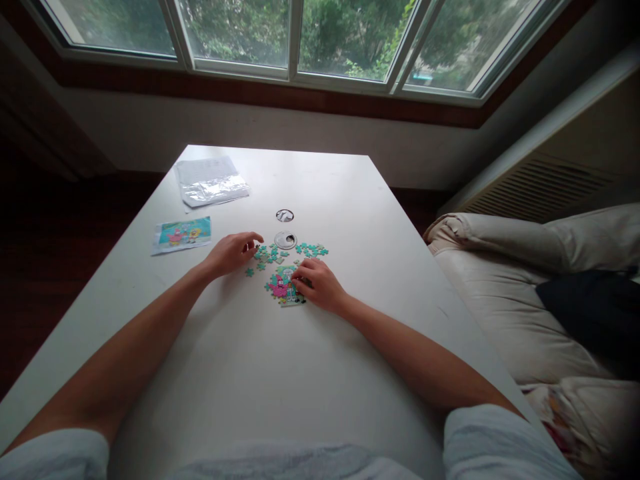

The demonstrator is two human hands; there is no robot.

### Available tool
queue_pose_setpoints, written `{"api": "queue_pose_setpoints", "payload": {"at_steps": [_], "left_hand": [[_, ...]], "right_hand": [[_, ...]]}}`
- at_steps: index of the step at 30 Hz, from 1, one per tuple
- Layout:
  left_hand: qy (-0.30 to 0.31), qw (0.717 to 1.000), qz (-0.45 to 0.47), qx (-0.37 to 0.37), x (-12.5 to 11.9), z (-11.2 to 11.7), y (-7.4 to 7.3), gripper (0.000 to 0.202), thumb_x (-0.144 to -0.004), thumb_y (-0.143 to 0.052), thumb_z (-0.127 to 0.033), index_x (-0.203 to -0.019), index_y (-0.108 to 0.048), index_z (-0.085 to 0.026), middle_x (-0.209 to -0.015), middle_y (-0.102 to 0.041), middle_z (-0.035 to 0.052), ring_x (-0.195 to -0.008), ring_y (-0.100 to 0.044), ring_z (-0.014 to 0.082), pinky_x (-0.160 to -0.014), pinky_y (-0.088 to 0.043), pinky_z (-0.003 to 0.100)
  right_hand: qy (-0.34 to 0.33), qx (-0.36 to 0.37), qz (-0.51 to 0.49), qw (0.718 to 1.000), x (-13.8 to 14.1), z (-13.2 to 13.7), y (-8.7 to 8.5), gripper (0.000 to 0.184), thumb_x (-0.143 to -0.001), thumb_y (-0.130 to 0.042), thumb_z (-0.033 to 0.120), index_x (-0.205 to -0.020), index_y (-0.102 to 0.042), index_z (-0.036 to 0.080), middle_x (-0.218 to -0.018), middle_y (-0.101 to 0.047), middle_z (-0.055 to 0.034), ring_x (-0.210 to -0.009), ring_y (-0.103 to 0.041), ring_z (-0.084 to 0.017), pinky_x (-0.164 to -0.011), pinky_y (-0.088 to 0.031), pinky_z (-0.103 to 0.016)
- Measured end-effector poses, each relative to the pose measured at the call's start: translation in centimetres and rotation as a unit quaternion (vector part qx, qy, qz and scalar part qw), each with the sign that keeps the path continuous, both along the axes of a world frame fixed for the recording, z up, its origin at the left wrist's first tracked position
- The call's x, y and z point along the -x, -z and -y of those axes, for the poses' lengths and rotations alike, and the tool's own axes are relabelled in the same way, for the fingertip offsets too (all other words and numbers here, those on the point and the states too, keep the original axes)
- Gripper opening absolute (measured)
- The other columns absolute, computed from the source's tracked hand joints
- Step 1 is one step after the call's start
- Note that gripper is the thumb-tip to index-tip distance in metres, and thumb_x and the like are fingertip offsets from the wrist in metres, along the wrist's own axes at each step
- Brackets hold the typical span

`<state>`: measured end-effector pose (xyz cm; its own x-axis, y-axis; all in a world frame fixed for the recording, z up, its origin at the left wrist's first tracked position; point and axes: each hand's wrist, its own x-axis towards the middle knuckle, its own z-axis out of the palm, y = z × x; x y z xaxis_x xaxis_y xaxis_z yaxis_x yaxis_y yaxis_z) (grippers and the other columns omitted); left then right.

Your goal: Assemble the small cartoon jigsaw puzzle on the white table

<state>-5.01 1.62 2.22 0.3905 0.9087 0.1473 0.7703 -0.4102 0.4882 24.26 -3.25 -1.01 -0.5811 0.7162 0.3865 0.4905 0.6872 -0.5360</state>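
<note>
Jigsaw assembly underway.
Left hand (233, 254) fingers loose pieces (270, 255), grip unclear; right hand (320, 284), released, steadies the assembled patch (280, 288).

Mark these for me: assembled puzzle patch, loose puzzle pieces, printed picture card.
assembled puzzle patch (279, 287), head view, on its pink figure.
loose puzzle pieces (311, 250), head view, middle of the cluster beside the round disc.
printed picture card (183, 235), head view, centre of its printed face.
</note>
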Motion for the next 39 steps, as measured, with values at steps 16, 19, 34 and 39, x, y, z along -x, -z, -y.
{"api": "queue_pose_setpoints", "payload": {"at_steps": [16, 19, 34, 39], "left_hand": [[-0.002, 0.91, 0.332, 0.248, -4.2, 3.1, -1.4, 0.03, -0.079, -0.076, -0.042, -0.093, -0.068, -0.017, -0.089, -0.075, 0.0067, -0.075, -0.066, 0.0167, -0.067, -0.051, 0.029], [-0.019, 0.918, 0.319, 0.234, -4.7, 3.5, -1.5, 0.028, -0.078, -0.075, -0.042, -0.089, -0.07, -0.017, -0.088, -0.074, 0.0052, -0.081, -0.066, 0.0175, -0.071, -0.05, 0.029], [-0.038, 0.989, 0.07, 0.121, -6.1, 10.5, -0.7, 0.014, -0.089, -0.061, -0.033, -0.087, -0.071, -0.023, -0.075, -0.068, -0.0024, -0.066, -0.056, 0.0126, -0.064, -0.038, 0.024], [-0.025, 0.998, 0.02, 0.063, -6.3, 10.8, -0.7, 0.014, -0.091, -0.061, -0.03, -0.083, -0.068, -0.022, -0.074, -0.068, -0.0025, -0.066, -0.057, 0.0129, -0.066, -0.037, 0.025]], "right_hand": [[0.007, 0.002, 0.006, 1.0, 0.0, 0.0, 0.0, 0.009, -0.094, -0.063, 0.026, -0.089, -0.069, 0.023, -0.091, -0.063, -0.0045, -0.089, -0.054, -0.021, -0.087, -0.042, -0.037], [0.006, 0.001, 0.009, 1.0, -0.1, 0.0, 0.0, 0.008, -0.094, -0.064, 0.026, -0.09, -0.07, 0.023, -0.092, -0.063, -0.0046, -0.09, -0.054, -0.021, -0.087, -0.042, -0.038], [0.0, -0.01, 0.025, 1.0, 0.0, 0.1, -0.1, 0.007, -0.094, -0.064, 0.025, -0.09, -0.07, 0.023, -0.092, -0.064, -0.0043, -0.093, -0.055, -0.021, -0.089, -0.041, -0.037], [0.003, -0.008, 0.027, 1.0, 0.0, 0.1, -0.1, 0.009, -0.094, -0.063, 0.025, -0.09, -0.07, 0.023, -0.091, -0.064, -0.0044, -0.092, -0.055, -0.021, -0.089, -0.041, -0.036]]}}
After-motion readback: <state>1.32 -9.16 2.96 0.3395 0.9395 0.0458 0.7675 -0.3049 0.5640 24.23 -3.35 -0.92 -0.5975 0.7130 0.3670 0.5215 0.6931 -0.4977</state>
